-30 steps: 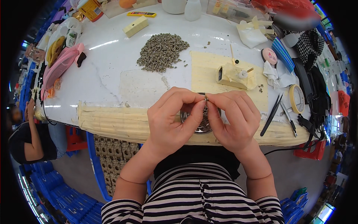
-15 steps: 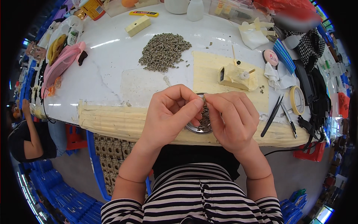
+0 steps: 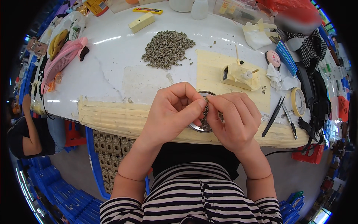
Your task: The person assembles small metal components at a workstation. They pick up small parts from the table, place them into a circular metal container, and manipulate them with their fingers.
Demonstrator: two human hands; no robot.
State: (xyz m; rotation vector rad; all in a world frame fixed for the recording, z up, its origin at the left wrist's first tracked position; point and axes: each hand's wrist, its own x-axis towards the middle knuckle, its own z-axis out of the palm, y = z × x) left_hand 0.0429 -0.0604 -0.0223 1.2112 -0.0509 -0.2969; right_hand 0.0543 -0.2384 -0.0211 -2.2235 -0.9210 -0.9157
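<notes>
We have our left hand (image 3: 173,114) and right hand (image 3: 236,121) narrowed to pinches, fingertips meeting at one tiny metal piece (image 3: 206,100); our fingers hide much of it. It sits over a round dish (image 3: 212,93) holding more such bits, and our hands cover most of that dish. Beyond, on the surface (image 3: 108,71), we see a heap of small metal parts (image 3: 167,49). A taped block (image 3: 240,77) stands just past our right hand; black tweezers (image 3: 273,116), a slim tool (image 3: 289,121) and a tape roll (image 3: 298,101) lie farther right. A pink mesh item (image 3: 63,59) is well left.
</notes>
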